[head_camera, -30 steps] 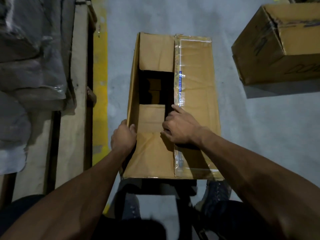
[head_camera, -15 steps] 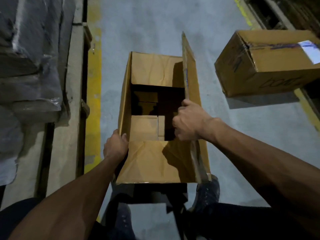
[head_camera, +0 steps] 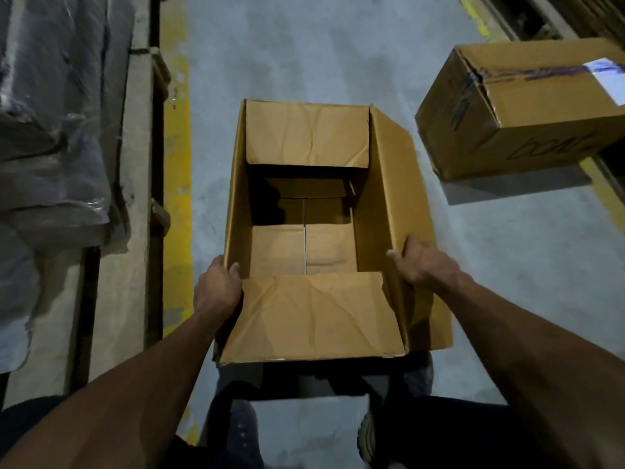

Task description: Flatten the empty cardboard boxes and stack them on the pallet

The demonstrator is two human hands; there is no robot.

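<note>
Grey floor (head_camera: 338,45), open box (head_camera: 306,137) between left hand (head_camera: 216,287), right hand (head_camera: 421,262), each gripping a side

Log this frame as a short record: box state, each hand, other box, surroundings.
box: open brown cardboard box on the grey floor, top flaps open, inside looks empty, not flattened
left hand: left hand grips the box's left wall
right hand: right hand grips the folded-out right flap
other box: taped brown cardboard box, closed, apart at right
surroundings: yellow floor line at left

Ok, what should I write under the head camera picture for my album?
Two hands, left hand and right hand, grip an open cardboard box on the floor.
</note>
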